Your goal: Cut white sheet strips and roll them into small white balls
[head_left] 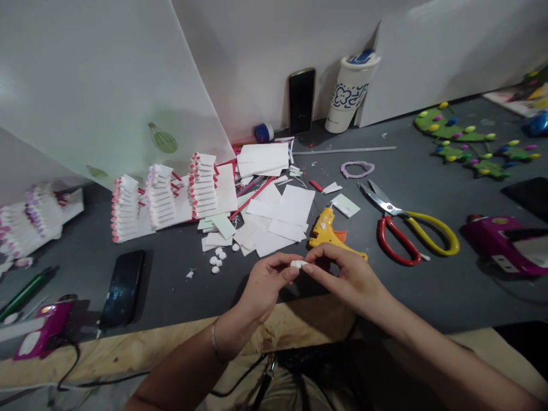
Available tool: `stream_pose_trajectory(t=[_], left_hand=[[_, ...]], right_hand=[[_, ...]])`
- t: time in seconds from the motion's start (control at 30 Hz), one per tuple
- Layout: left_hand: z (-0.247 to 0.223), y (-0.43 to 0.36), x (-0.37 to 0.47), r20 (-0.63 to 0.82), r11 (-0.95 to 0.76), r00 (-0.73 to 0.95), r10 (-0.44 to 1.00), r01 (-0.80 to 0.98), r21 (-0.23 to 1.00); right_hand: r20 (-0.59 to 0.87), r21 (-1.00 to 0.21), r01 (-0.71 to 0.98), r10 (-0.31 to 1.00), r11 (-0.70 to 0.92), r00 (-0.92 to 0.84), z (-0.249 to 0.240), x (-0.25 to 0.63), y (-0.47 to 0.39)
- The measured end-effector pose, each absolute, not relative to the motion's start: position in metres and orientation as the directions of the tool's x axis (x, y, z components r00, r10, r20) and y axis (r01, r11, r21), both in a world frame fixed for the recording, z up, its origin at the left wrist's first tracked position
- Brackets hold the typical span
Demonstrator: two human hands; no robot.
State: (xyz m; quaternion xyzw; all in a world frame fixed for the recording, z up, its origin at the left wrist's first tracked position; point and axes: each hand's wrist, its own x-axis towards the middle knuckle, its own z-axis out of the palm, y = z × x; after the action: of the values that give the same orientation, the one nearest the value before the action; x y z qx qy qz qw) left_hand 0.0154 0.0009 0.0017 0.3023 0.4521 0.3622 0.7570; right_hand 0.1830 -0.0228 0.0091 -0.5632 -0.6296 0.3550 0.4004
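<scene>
Above the table's front edge, my left hand pinches a small white lump between thumb and fingers. The fingertips of my right hand are closed on the other side of the same lump; its material is too small to tell. Several small white balls lie on the table to the left of my hands. Just beyond my fingers are loose white paper pieces. A yellow glue gun lies behind my right hand, partly hidden by it.
Scissors with red and yellow handles lie open at right, near a purple device. Rows of red-tipped white pieces stand at left behind a phone. A tumbler and another phone stand at the back.
</scene>
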Motion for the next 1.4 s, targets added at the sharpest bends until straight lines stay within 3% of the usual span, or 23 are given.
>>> stream_pose_trajectory(t=[0.17, 0.3, 0.47, 0.77, 1.2, 1.4], left_hand=[[0.0, 0.001, 0.017, -0.459, 0.538, 0.3, 0.836, -0.281, 0.795], [-0.004, 0.001, 0.019, -0.537, 0.642, 0.355, 0.765, -0.361, 0.676], [-0.005, 0.0, 0.018, -0.599, 0.735, 0.426, 0.678, -0.425, 0.529], [-0.008, 0.003, 0.013, -0.603, 0.806, 0.536, 0.591, -0.428, 0.409], [-0.004, 0.002, 0.011, -0.566, 0.792, 0.577, 0.589, -0.271, 0.548], [-0.008, 0.001, 0.011, -0.58, 0.77, 0.529, 0.62, -0.269, 0.579]], right_hand=[[0.296, -0.81, 0.506, 0.951, 0.297, -0.085, 0.006, 0.183, -0.022], [0.498, -0.626, 0.608, 0.85, 0.488, -0.169, 0.003, 0.182, -0.022], [0.538, -0.529, 0.674, 0.818, 0.516, -0.204, -0.001, 0.177, -0.025], [0.533, -0.607, 0.567, 0.814, 0.557, -0.23, 0.004, 0.183, -0.022], [0.291, -0.786, 0.463, 0.906, 0.41, -0.307, 0.012, 0.2, -0.018], [0.263, -0.788, 0.467, 0.906, 0.4, -0.332, 0.013, 0.203, -0.017]])
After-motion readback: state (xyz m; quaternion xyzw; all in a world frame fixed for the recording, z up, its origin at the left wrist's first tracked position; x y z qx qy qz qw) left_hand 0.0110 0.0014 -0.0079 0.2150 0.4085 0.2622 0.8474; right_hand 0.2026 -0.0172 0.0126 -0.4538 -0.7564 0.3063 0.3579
